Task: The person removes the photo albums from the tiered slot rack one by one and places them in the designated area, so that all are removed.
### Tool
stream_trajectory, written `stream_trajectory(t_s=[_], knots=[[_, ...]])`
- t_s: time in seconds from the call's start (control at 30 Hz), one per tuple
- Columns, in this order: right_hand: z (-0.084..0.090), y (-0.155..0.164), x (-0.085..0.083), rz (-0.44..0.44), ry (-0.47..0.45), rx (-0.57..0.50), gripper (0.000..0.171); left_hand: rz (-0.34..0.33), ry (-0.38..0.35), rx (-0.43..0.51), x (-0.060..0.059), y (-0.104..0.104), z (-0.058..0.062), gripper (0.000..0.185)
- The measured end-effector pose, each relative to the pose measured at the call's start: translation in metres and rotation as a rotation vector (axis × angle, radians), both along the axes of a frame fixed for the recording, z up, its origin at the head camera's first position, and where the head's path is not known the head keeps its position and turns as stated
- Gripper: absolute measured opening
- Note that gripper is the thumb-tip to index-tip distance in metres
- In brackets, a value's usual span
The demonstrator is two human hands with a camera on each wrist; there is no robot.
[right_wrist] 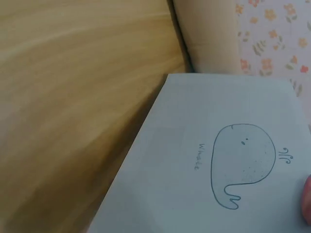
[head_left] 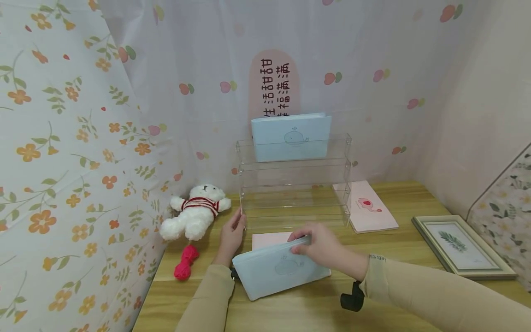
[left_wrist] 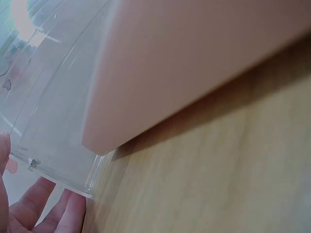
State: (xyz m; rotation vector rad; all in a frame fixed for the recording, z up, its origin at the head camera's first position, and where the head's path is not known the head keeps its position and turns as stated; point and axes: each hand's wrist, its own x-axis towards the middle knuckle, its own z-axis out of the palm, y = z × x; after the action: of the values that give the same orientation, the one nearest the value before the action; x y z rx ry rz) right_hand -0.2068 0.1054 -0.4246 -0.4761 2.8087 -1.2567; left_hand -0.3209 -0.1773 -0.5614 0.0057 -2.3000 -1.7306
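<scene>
My right hand (head_left: 317,246) pinches the top edge of a light blue whale notebook (head_left: 275,272), which stands tilted on the wooden table (head_left: 298,309). In the right wrist view the same blue notebook (right_wrist: 218,165) fills the frame, with one fingertip (right_wrist: 307,200) at its right edge. A pink notebook (head_left: 267,240) lies flat behind it. My left hand (head_left: 232,233) rests with fairly straight fingers (left_wrist: 48,208) against the left front corner of a clear acrylic tiered rack (head_left: 294,198). Close up, the rack's corner (left_wrist: 53,116) sits beside the pink notebook (left_wrist: 194,63).
A second blue whale notebook (head_left: 290,136) stands on the rack's top tier. Another pink notebook (head_left: 369,207) lies right of the rack, and a framed leaf picture (head_left: 462,246) sits at the far right. A white teddy bear (head_left: 195,216) and red yarn (head_left: 185,263) lie left. Curtains enclose the table.
</scene>
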Motion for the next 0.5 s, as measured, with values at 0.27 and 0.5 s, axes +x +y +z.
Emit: stream_trajectory(t_s=[0.27,0.5], knots=[[-0.007,0.008,0.0,0.069,-0.035,0.041,0.02,0.003,-0.004,0.01,0.0,0.0,0.001,0.044],[-0.006,0.015,-0.009,0.234,-0.033,0.157,0.029,0.0,-0.006,-0.002,0.0,0.0,0.0,0.045]])
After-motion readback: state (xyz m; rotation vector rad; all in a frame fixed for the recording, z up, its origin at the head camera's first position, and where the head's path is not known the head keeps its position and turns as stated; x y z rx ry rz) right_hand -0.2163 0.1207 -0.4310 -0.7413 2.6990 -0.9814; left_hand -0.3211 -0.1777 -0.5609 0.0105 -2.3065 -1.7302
